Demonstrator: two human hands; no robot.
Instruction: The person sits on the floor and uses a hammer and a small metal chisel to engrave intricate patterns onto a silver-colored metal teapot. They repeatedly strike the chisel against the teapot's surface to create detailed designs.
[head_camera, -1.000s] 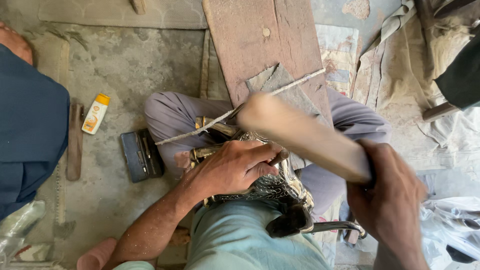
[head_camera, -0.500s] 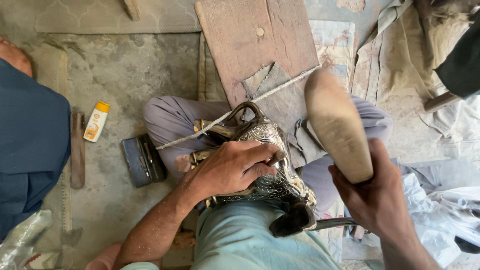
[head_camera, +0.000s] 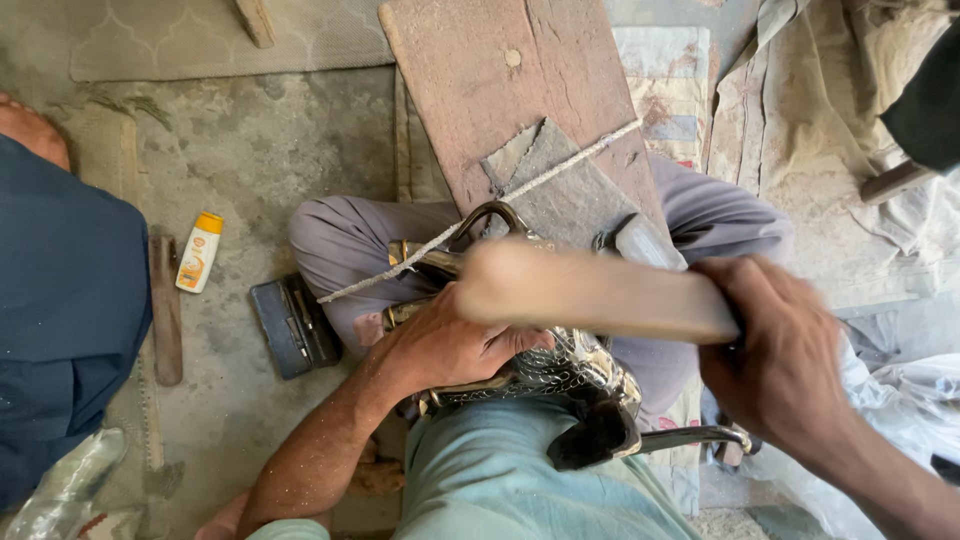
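Left hand (head_camera: 455, 345) pressing closed around an embossed metal piece (head_camera: 560, 370) lying on the lap, right hand (head_camera: 775, 345) gripping a blurred wooden mallet (head_camera: 590, 295) crossing above it, wooden board (head_camera: 510, 90) lying ahead, small yellow-capped bottle (head_camera: 198, 252) and dark case (head_camera: 292, 325) sitting on the floor.

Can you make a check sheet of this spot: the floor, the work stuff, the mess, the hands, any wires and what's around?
Surface: dusty concrete floor; worn wooden board leaning toward the lap.
Job's things: shiny patterned metal piece on the lap; blurred wooden mallet above it.
Clutter: small white bottle with orange cap, dark flat case, wooden stick.
Hands: left hand presses the metal piece; right hand grips the mallet.
Cables: no wires; a thin rope.
Surroundings: another person's dark blue clothing, dusty cloths.
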